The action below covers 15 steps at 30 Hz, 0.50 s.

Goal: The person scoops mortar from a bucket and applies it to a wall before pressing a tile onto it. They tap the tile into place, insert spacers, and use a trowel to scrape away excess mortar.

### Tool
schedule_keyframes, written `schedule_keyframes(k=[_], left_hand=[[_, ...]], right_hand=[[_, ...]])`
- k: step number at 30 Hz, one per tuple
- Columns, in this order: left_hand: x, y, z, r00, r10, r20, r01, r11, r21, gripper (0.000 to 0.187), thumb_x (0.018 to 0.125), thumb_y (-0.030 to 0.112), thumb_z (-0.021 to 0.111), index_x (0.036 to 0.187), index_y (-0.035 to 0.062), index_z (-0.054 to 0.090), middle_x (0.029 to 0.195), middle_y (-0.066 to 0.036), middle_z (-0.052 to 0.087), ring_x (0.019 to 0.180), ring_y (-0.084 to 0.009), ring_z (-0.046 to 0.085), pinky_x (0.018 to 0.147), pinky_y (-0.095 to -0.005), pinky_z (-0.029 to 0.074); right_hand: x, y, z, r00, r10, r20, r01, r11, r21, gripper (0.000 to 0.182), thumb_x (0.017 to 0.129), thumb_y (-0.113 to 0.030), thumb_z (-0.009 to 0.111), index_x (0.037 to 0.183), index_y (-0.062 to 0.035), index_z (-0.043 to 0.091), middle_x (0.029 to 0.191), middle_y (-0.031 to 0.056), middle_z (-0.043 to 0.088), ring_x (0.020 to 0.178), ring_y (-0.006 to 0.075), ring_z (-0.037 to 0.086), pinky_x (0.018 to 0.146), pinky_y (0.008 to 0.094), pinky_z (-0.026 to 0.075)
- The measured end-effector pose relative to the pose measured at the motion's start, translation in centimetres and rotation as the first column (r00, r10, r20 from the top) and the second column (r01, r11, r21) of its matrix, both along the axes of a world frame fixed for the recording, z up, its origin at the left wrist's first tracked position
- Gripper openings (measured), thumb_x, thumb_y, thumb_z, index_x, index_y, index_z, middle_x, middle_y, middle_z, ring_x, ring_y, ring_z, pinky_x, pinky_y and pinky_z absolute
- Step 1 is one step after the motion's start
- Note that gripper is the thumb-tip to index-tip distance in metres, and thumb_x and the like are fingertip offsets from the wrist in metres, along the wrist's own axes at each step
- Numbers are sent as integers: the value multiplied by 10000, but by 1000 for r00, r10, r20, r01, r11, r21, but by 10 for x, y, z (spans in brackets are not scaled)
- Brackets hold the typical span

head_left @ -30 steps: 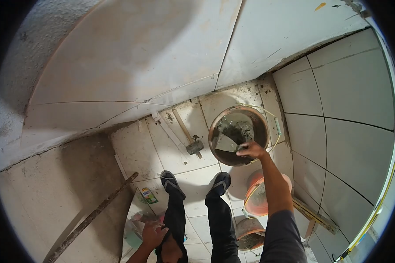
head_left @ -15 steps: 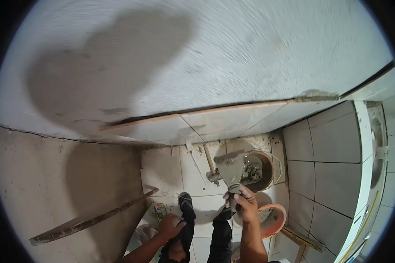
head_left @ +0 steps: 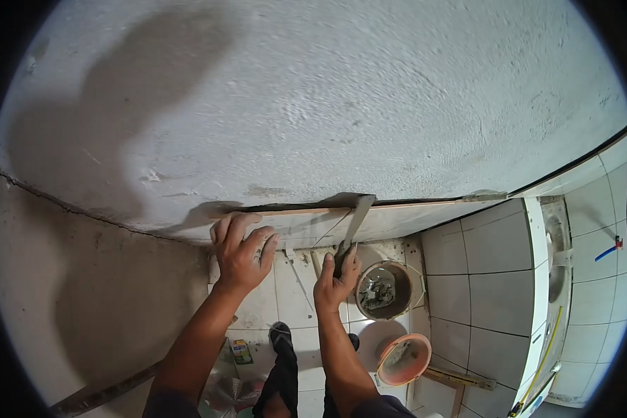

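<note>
My right hand [head_left: 337, 280] is wrapped round the handle of a putty knife [head_left: 358, 221]. Its blade points up and, seen nearly edge-on, touches the gap along the top edge of the wall tiles [head_left: 404, 221]. Grey mortar shows along that gap near the blade. To the left, my left hand [head_left: 242, 252] has its fingers apart and bent, with the fingertips at the upper edge of the tile row; nothing is held in it. Below and right of the putty knife stands a bucket [head_left: 405, 287] with wet grey mortar [head_left: 377, 292] inside.
An orange bucket [head_left: 422, 368] stands nearer me, beside a wooden-looking bar [head_left: 467, 378]. A thin long-handled tool [head_left: 299, 279] lies on the floor tiles. A small yellow-green box [head_left: 242, 352] is near my foot. A long straight strip [head_left: 104, 398] leans at lower left.
My right hand has raised the putty knife from beside the mortar bucket to the tiles' top edge. My left hand has risen from my knee to the tile edge. The view has shifted.
</note>
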<state>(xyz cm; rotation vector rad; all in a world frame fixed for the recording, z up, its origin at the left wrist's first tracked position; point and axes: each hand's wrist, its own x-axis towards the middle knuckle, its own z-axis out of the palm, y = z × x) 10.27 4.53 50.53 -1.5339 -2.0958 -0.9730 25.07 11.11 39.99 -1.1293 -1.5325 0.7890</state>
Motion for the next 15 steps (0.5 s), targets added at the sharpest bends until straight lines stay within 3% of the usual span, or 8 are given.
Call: schedule_keyframes(k=[1,2,4,6,10,12,13,15], left_hand=[[-2,-1,1,1000,-1,-18,1,1000,-23,143,674,141,714,774,97,621,957,-78,552,930,-279,486,801,-401,346],[-4,-3,3,1000,-5,-13,4,1000,-14,143,674,141,714,774,97,621,957,-78,552,930,-279,486,801,-401,346],[-3,-12,5,999,-8,49,9,1000,-28,143,681,151,711,779,99,622,973,-73,548,951,-281,479,814,-411,337],[-4,-22,-3,998,-9,69,12,999,-44,152,691,170,706,820,121,640,1008,-80,544,993,-277,462,836,-415,315],[-10,-23,-11,997,29,68,-19,988,-150,343,707,203,697,1030,119,617,1101,-114,508,1058,-311,437,877,-440,311],[-14,-18,-14,999,29,25,-24,981,-193,426,712,213,694,1115,116,593,1137,-130,490,1084,-325,422,891,-448,313],[-15,-15,-17,1000,21,2,-20,971,-238,499,719,232,688,1184,120,547,1161,-136,477,1102,-327,412,895,-460,303],[-16,-12,-21,1000,6,-20,-11,959,-282,573,726,250,683,1254,125,501,1184,-141,463,1120,-330,403,898,-472,294]], right_hand=[[-1,0,2,999,4,49,-5,1000,11,458,793,-43,654,1215,46,498,929,158,506,832,272,521,754,329,440],[1,2,1,999,0,54,-1,1000,19,458,793,-43,654,1215,46,498,929,158,506,832,272,521,754,329,440],[11,8,-1,973,45,225,-65,994,84,483,790,-53,656,1240,10,494,902,137,487,795,261,506,734,326,426],[22,10,4,979,51,198,-66,995,71,469,753,-46,690,1198,-10,543,907,138,502,801,254,519,718,316,431],[42,9,34,931,86,354,-117,991,68,469,688,-77,747,1125,-1,595,857,138,536,760,251,554,669,311,449],[47,8,63,860,160,485,-145,987,-68,498,654,-111,772,1109,5,607,834,139,550,733,254,566,656,320,459],[50,9,74,836,190,515,-185,981,-63,549,660,-208,766,1147,-24,594,828,171,547,710,318,580,640,374,479],[52,13,98,797,235,556,-212,971,-107,555,657,-212,765,1148,-22,592,829,171,551,721,322,583,638,379,479]])
